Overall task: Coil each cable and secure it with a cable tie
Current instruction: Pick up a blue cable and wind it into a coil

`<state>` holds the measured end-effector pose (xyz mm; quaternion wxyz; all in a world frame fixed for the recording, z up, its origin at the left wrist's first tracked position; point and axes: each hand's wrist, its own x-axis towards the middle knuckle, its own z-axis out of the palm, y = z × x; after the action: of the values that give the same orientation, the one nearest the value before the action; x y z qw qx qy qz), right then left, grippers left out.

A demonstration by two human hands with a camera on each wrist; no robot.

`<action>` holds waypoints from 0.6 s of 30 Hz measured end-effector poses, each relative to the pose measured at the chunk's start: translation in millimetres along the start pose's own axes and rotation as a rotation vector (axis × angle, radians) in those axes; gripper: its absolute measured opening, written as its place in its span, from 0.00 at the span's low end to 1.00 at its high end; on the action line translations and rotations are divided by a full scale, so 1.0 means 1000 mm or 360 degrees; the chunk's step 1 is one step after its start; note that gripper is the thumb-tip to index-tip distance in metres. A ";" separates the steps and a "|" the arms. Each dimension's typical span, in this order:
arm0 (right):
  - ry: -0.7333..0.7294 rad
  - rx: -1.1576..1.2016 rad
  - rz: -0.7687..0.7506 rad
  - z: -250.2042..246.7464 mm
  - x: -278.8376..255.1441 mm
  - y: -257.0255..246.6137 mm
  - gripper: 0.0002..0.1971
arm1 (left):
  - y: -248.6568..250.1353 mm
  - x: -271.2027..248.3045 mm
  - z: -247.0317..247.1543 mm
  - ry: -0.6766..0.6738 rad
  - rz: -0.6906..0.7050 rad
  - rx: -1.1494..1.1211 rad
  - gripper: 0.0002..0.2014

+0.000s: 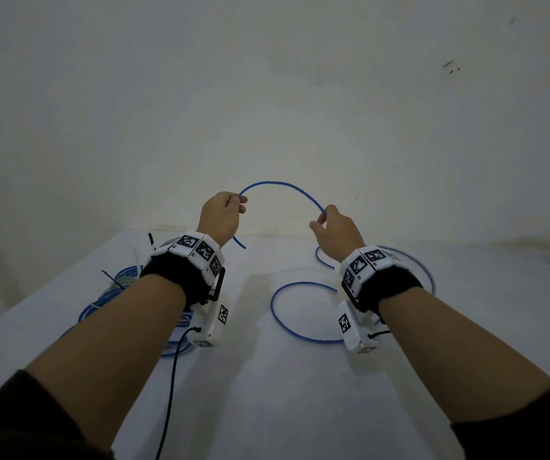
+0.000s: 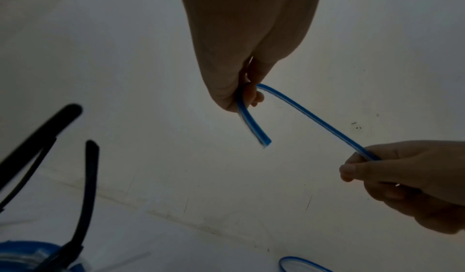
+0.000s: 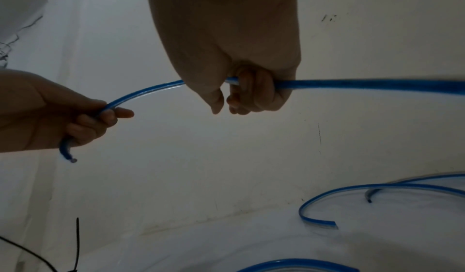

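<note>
A thin blue cable (image 1: 283, 187) arches in the air between both hands above the white table (image 1: 267, 376). My left hand (image 1: 223, 210) grips it near its cut end (image 2: 264, 143), which hangs down below the fist. My right hand (image 1: 333, 227) grips the cable (image 3: 151, 91) a short way along, fingers curled round it. The rest of the cable (image 1: 286, 320) trails down to the table and lies in loose loops under and behind the right wrist. A second cut end (image 3: 332, 224) rests on the table.
Coiled blue cables (image 1: 114, 293) with black cable ties (image 1: 112, 280) sticking up lie at the left under my left forearm. A white wall (image 1: 267, 94) rises just behind the table. Black tie tails (image 2: 88, 186) show close in the left wrist view.
</note>
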<state>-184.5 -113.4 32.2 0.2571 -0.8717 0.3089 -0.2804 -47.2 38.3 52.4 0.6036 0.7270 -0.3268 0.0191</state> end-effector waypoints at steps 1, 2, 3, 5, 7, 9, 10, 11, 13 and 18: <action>-0.0025 -0.0024 0.0005 0.002 0.000 -0.001 0.08 | 0.000 -0.001 -0.001 -0.0016 -0.0016 -0.0040 0.13; -0.0049 -0.0051 0.0003 0.003 0.000 -0.001 0.08 | 0.001 -0.002 -0.003 -0.0029 -0.0035 -0.0084 0.12; -0.0072 -0.0079 -0.0002 0.005 -0.001 -0.003 0.08 | 0.002 -0.005 -0.006 -0.0044 -0.0052 -0.0130 0.12; -0.0102 -0.0116 -0.0007 0.008 -0.002 -0.005 0.07 | 0.002 -0.007 -0.010 -0.0060 -0.0050 -0.0158 0.12; -0.0106 -0.0133 -0.0007 0.010 -0.002 -0.006 0.07 | 0.002 -0.008 -0.012 -0.0056 -0.0038 -0.0126 0.12; -0.0120 -0.0166 0.0005 0.012 -0.001 -0.006 0.08 | 0.001 -0.006 -0.013 -0.0051 -0.0122 -0.0201 0.12; -0.0137 -0.0194 0.0016 0.013 -0.001 -0.005 0.10 | 0.002 -0.005 -0.013 -0.0057 -0.0183 -0.0278 0.12; -0.0156 -0.0218 0.0028 0.014 -0.001 -0.004 0.11 | 0.003 -0.005 -0.014 -0.0071 -0.0225 -0.0340 0.12; -0.0180 -0.0229 0.0042 0.016 -0.002 -0.003 0.10 | 0.004 -0.006 -0.013 -0.0112 -0.0258 -0.0362 0.13; -0.0227 -0.0256 0.0020 0.022 -0.003 -0.004 0.05 | 0.007 -0.012 -0.009 -0.0110 -0.0278 -0.0361 0.10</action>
<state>-170.3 -102.4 18.4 0.2095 -0.9053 0.3167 -0.1903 -56.8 51.8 55.7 0.6697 0.6800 -0.2828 -0.0957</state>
